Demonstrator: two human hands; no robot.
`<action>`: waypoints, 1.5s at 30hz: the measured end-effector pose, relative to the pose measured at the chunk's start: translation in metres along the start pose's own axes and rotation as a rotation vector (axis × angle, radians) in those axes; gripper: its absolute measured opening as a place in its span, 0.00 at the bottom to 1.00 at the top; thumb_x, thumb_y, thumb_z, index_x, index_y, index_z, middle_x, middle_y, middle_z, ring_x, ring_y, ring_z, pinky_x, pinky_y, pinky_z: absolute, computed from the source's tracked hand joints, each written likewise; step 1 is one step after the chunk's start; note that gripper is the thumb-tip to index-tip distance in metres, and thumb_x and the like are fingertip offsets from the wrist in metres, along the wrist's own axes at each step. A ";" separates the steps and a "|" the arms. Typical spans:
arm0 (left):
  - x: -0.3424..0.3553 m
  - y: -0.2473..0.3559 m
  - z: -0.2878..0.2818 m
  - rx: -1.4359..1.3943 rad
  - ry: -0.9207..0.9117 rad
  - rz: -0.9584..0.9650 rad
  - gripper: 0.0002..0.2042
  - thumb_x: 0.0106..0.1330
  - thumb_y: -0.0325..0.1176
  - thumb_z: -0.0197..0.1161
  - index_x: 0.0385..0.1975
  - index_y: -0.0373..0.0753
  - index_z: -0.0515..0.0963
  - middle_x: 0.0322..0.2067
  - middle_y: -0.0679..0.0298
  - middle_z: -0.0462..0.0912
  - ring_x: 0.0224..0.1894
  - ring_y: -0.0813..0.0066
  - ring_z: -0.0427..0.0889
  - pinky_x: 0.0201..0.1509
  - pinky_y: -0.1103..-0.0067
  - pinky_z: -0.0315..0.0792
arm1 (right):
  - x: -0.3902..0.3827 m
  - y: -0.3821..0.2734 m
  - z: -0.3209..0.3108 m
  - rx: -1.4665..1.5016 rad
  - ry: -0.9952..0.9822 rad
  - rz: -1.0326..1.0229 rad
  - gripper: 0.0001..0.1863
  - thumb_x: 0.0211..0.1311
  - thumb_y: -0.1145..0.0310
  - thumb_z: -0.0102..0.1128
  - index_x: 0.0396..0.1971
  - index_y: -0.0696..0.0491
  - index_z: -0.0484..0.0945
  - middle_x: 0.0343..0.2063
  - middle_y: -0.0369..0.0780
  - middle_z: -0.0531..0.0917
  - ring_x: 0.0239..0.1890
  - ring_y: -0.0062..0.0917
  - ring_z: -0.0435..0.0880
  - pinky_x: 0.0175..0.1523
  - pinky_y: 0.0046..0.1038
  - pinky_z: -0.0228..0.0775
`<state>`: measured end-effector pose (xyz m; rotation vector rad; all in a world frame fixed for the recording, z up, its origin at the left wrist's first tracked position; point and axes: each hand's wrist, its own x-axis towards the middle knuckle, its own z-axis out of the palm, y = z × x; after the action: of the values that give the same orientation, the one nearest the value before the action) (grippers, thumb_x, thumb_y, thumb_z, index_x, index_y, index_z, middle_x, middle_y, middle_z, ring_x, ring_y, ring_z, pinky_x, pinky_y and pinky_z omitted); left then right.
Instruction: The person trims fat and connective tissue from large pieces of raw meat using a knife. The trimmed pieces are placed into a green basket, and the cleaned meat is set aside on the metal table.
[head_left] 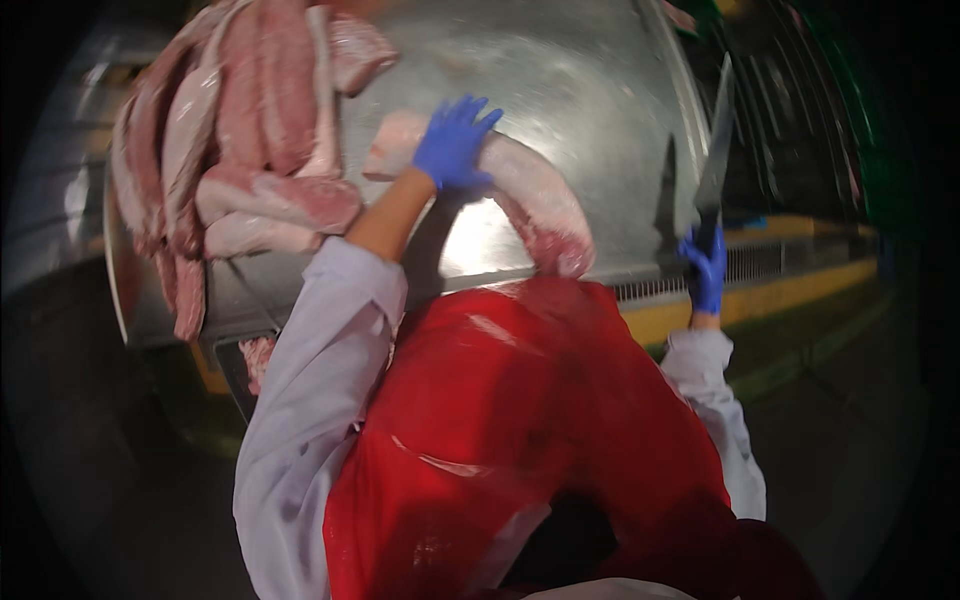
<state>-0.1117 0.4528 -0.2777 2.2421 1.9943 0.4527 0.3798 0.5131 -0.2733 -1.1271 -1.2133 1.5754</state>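
Meat strip [540,190] seems steadied under the spread left hand [453,145]; the right hand [707,268], gripping a knife [717,155] at three o'clock, likely must approach.

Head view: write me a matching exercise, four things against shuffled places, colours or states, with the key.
1. Left hand
2. Right hand
3. Knife
4. Apron

A. Red
B. Closed around a handle
C. Tip toward the top of the picture
D. Spread on a curved piece of meat

Right pairs: 1-D, 2-B, 3-C, 4-A.
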 end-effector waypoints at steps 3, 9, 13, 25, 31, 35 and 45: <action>0.048 0.027 0.011 0.051 -0.472 -0.080 0.46 0.35 0.64 0.75 0.55 0.40 0.75 0.48 0.46 0.80 0.52 0.46 0.79 0.59 0.57 0.71 | 0.026 -0.048 0.015 -0.074 0.072 0.065 0.24 0.61 0.77 0.60 0.57 0.57 0.67 0.35 0.39 0.78 0.28 0.20 0.78 0.34 0.23 0.73; 0.026 0.057 0.016 0.120 -0.641 -0.401 0.42 0.34 0.62 0.75 0.49 0.39 0.77 0.50 0.47 0.79 0.52 0.51 0.80 0.56 0.61 0.74 | 0.011 -0.044 -0.040 0.156 -0.039 -0.069 0.26 0.61 0.77 0.59 0.59 0.54 0.64 0.33 0.40 0.79 0.27 0.20 0.79 0.34 0.22 0.74; 0.044 0.093 0.005 0.296 -0.613 -0.257 0.37 0.41 0.58 0.74 0.48 0.38 0.76 0.48 0.49 0.78 0.50 0.49 0.78 0.53 0.61 0.73 | 0.006 -0.014 -0.059 0.099 -0.003 0.118 0.19 0.70 0.70 0.56 0.57 0.54 0.65 0.26 0.38 0.78 0.21 0.21 0.78 0.28 0.21 0.74; 0.013 0.094 0.056 0.056 0.144 -0.195 0.08 0.64 0.35 0.60 0.38 0.41 0.79 0.37 0.54 0.77 0.41 0.51 0.75 0.46 0.61 0.68 | 0.101 0.031 0.092 -1.012 -0.273 -0.105 0.36 0.67 0.66 0.46 0.73 0.40 0.46 0.31 0.55 0.82 0.27 0.50 0.82 0.37 0.48 0.75; 0.015 0.080 0.074 0.085 0.077 -0.312 0.10 0.68 0.37 0.53 0.44 0.42 0.75 0.42 0.53 0.75 0.45 0.51 0.75 0.50 0.58 0.68 | 0.023 0.055 0.063 -0.830 -0.322 -0.320 0.36 0.61 0.75 0.46 0.72 0.53 0.55 0.39 0.58 0.83 0.31 0.44 0.86 0.34 0.38 0.78; 0.029 0.084 0.072 0.056 0.067 -0.332 0.10 0.69 0.37 0.51 0.44 0.41 0.74 0.42 0.52 0.75 0.45 0.51 0.75 0.50 0.58 0.68 | 0.104 0.061 0.120 -1.136 -0.224 -0.140 0.38 0.64 0.69 0.48 0.74 0.47 0.47 0.32 0.56 0.84 0.23 0.47 0.83 0.29 0.46 0.76; 0.065 0.092 0.065 0.072 0.179 -0.253 0.17 0.64 0.46 0.59 0.36 0.35 0.75 0.36 0.49 0.77 0.41 0.48 0.75 0.46 0.57 0.69 | -0.022 -0.009 0.025 -0.609 -0.251 0.355 0.39 0.66 0.67 0.49 0.75 0.46 0.44 0.47 0.48 0.83 0.33 0.29 0.87 0.37 0.30 0.79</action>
<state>0.0007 0.5121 -0.3049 2.0108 2.3797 0.5788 0.3618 0.4879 -0.2575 -1.6339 -1.8169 1.6907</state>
